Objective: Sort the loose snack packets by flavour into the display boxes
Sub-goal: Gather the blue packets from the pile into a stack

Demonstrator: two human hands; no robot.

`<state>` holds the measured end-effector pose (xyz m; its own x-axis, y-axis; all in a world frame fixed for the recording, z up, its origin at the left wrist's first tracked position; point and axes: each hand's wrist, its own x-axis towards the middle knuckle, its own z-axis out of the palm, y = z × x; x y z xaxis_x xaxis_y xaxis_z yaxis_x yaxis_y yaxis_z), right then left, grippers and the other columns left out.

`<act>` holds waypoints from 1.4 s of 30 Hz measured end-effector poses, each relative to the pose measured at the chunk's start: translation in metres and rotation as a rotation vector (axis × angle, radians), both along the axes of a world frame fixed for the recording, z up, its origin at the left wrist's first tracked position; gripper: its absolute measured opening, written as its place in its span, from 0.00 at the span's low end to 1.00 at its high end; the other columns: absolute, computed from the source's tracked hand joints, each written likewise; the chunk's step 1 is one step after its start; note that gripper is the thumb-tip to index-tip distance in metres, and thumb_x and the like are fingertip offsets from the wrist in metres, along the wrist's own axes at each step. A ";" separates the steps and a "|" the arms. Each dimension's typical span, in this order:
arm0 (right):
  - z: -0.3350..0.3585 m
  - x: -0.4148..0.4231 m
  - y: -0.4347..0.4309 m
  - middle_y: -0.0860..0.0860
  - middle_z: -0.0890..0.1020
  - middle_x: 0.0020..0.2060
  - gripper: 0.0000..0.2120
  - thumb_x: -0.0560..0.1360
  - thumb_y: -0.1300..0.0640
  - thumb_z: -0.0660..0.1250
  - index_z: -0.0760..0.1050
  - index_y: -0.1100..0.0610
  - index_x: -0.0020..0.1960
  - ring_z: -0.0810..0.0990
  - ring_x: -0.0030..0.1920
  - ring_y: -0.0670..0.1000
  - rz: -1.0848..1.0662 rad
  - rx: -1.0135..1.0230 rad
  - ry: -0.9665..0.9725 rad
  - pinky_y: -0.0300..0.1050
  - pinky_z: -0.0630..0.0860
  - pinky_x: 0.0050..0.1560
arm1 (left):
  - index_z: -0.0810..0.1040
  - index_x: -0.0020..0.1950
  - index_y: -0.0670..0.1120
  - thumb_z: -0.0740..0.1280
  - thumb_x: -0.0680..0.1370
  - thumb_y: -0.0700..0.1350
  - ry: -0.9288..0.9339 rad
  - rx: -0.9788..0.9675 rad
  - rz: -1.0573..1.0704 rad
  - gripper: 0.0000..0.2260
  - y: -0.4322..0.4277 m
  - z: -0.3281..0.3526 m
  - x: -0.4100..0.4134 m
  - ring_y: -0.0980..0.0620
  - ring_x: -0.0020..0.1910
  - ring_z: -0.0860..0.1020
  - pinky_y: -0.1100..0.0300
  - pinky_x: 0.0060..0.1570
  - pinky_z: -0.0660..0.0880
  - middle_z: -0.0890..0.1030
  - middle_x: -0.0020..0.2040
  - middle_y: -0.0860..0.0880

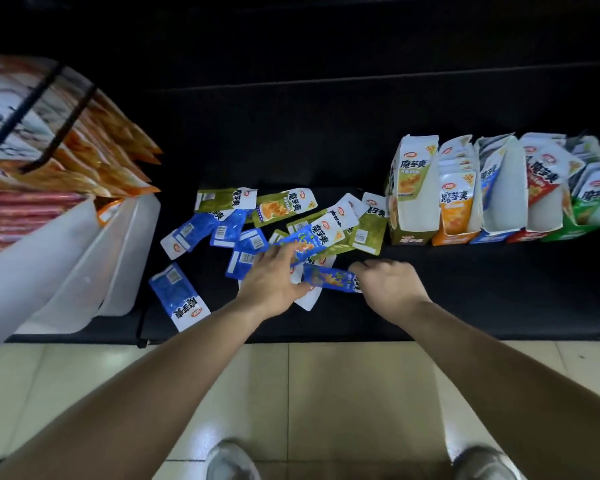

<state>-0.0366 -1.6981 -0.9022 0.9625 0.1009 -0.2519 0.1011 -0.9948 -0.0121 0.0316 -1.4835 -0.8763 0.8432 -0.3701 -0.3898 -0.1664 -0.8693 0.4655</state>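
Loose blue and olive-green snack packets (284, 209) lie scattered on the black shelf (465, 292). My left hand (274, 277) lies over the pile and its fingers hold a blue packet (303, 245) at its near end. My right hand (388, 284) grips another blue packet (329, 278) by its right end; that packet points left toward my left hand. A row of display boxes stands at the right: an olive one (407, 199), then orange (456, 206), blue (492, 192), red (537, 188) and green (589, 202).
White plastic bins (94, 258) with orange and red snack bags (94, 150) stand at the left of the shelf. One blue packet (179, 296) lies apart near the shelf's front edge. Tiled floor and my shoes (232, 460) are below.
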 end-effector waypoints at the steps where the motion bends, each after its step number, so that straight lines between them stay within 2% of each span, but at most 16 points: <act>1: 0.007 0.004 -0.001 0.49 0.81 0.54 0.20 0.76 0.61 0.62 0.71 0.49 0.67 0.81 0.53 0.56 0.020 0.029 0.007 0.45 0.70 0.41 | 0.62 0.76 0.57 0.74 0.74 0.55 -0.046 -0.006 -0.035 0.34 -0.005 0.002 -0.001 0.48 0.70 0.65 0.50 0.65 0.70 0.69 0.72 0.54; 4: 0.022 0.013 0.005 0.48 0.82 0.55 0.19 0.78 0.59 0.62 0.73 0.44 0.66 0.81 0.55 0.56 0.053 0.136 -0.003 0.47 0.74 0.46 | 0.70 0.72 0.60 0.72 0.74 0.58 -0.028 0.004 -0.098 0.27 -0.016 0.005 -0.002 0.51 0.65 0.72 0.51 0.65 0.68 0.77 0.64 0.56; 7: 0.024 0.023 0.016 0.47 0.83 0.49 0.11 0.83 0.49 0.58 0.77 0.44 0.61 0.81 0.52 0.54 -0.010 0.339 -0.033 0.47 0.76 0.48 | 0.79 0.60 0.59 0.71 0.76 0.58 -0.007 0.080 -0.074 0.14 -0.008 0.006 -0.004 0.50 0.55 0.79 0.52 0.57 0.74 0.82 0.53 0.54; 9: 0.016 0.035 0.023 0.47 0.82 0.55 0.14 0.83 0.46 0.56 0.75 0.45 0.64 0.80 0.56 0.53 -0.073 0.456 -0.048 0.48 0.76 0.52 | 0.79 0.58 0.57 0.71 0.76 0.57 0.033 0.139 -0.022 0.12 0.012 0.007 0.001 0.50 0.49 0.82 0.52 0.51 0.79 0.82 0.52 0.53; 12: -0.009 0.064 0.034 0.48 0.63 0.77 0.23 0.83 0.52 0.55 0.62 0.46 0.78 0.64 0.75 0.55 -0.024 0.381 0.086 0.53 0.67 0.71 | 0.76 0.52 0.52 0.73 0.76 0.52 0.146 0.100 0.104 0.09 0.056 0.018 0.018 0.53 0.37 0.84 0.54 0.41 0.81 0.80 0.48 0.52; 14: -0.023 0.081 0.044 0.47 0.52 0.81 0.29 0.82 0.54 0.57 0.53 0.47 0.81 0.54 0.79 0.55 -0.019 0.286 0.178 0.57 0.57 0.77 | 0.76 0.48 0.51 0.74 0.76 0.51 0.115 0.145 0.135 0.09 0.084 0.032 0.030 0.54 0.40 0.81 0.57 0.39 0.77 0.81 0.46 0.51; 17: -0.038 0.092 0.052 0.51 0.54 0.80 0.37 0.79 0.56 0.62 0.47 0.50 0.82 0.56 0.77 0.58 0.014 0.105 0.170 0.62 0.59 0.74 | 0.77 0.46 0.52 0.75 0.74 0.50 0.121 0.137 0.214 0.08 0.123 0.046 0.040 0.52 0.43 0.82 0.54 0.44 0.79 0.83 0.45 0.50; 21: -0.047 0.096 0.040 0.57 0.64 0.68 0.37 0.73 0.53 0.72 0.57 0.52 0.77 0.64 0.69 0.59 0.022 -0.039 0.116 0.60 0.67 0.69 | 0.79 0.44 0.48 0.77 0.70 0.49 0.182 0.018 0.327 0.09 0.157 0.044 0.029 0.46 0.43 0.85 0.42 0.49 0.81 0.86 0.41 0.48; 23: -0.047 0.097 0.032 0.56 0.67 0.64 0.34 0.71 0.48 0.75 0.62 0.52 0.71 0.66 0.65 0.58 0.017 -0.051 0.083 0.58 0.68 0.67 | 0.79 0.47 0.46 0.76 0.74 0.44 0.210 -0.041 0.384 0.07 0.160 0.038 0.019 0.49 0.41 0.85 0.48 0.43 0.82 0.86 0.43 0.47; 25: -0.044 0.098 0.026 0.54 0.73 0.58 0.31 0.71 0.50 0.75 0.63 0.54 0.66 0.72 0.60 0.56 0.027 -0.049 0.048 0.54 0.71 0.61 | 0.78 0.48 0.45 0.75 0.74 0.44 0.251 -0.089 0.429 0.09 0.155 0.029 0.009 0.55 0.35 0.83 0.60 0.32 0.80 0.86 0.45 0.46; 27: -0.036 0.098 0.020 0.51 0.78 0.48 0.22 0.73 0.55 0.72 0.64 0.53 0.62 0.78 0.48 0.54 0.011 0.052 0.075 0.47 0.73 0.48 | 0.77 0.48 0.48 0.78 0.68 0.50 0.277 -0.150 0.473 0.15 0.153 0.018 0.002 0.52 0.39 0.85 0.56 0.38 0.82 0.86 0.44 0.47; 29: -0.020 0.100 0.017 0.49 0.79 0.46 0.16 0.75 0.56 0.70 0.67 0.46 0.57 0.78 0.43 0.51 -0.037 0.225 0.146 0.44 0.72 0.38 | 0.76 0.50 0.51 0.78 0.63 0.53 0.275 -0.195 0.530 0.20 0.151 0.008 -0.005 0.49 0.44 0.85 0.49 0.47 0.82 0.86 0.44 0.49; 34: 0.032 0.109 0.041 0.41 0.78 0.52 0.13 0.75 0.58 0.73 0.76 0.44 0.55 0.77 0.54 0.44 0.012 0.630 0.240 0.41 0.73 0.50 | 0.77 0.54 0.46 0.74 0.72 0.38 0.246 -0.482 0.655 0.13 0.145 -0.009 -0.016 0.44 0.44 0.85 0.45 0.45 0.83 0.86 0.46 0.43; 36: 0.048 0.107 0.061 0.37 0.76 0.51 0.14 0.75 0.56 0.74 0.78 0.42 0.56 0.75 0.52 0.40 0.073 0.639 0.326 0.38 0.72 0.47 | 0.78 0.53 0.41 0.70 0.74 0.31 0.226 -0.617 0.718 0.10 0.137 -0.015 -0.021 0.45 0.40 0.83 0.48 0.38 0.83 0.85 0.42 0.44; 40: 0.042 0.093 0.099 0.41 0.76 0.51 0.14 0.74 0.51 0.75 0.80 0.42 0.59 0.74 0.46 0.41 0.155 0.549 0.379 0.37 0.71 0.41 | 0.75 0.47 0.32 0.62 0.76 0.25 0.263 -0.728 0.787 0.05 0.118 -0.038 -0.024 0.52 0.32 0.80 0.54 0.32 0.81 0.82 0.33 0.48; 42: 0.035 0.087 0.110 0.41 0.78 0.52 0.15 0.73 0.49 0.76 0.80 0.41 0.58 0.75 0.49 0.43 0.141 0.524 0.316 0.40 0.72 0.43 | 0.74 0.42 0.35 0.57 0.77 0.23 0.255 -0.754 0.789 0.12 0.106 -0.042 -0.029 0.54 0.30 0.78 0.59 0.29 0.79 0.80 0.29 0.49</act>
<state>0.0509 -1.5877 -0.8668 0.8180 0.4085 -0.4048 0.1425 -0.8259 -0.5455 0.0029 -1.3780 -0.9179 0.8733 0.0185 -0.4868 0.4825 -0.1707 0.8591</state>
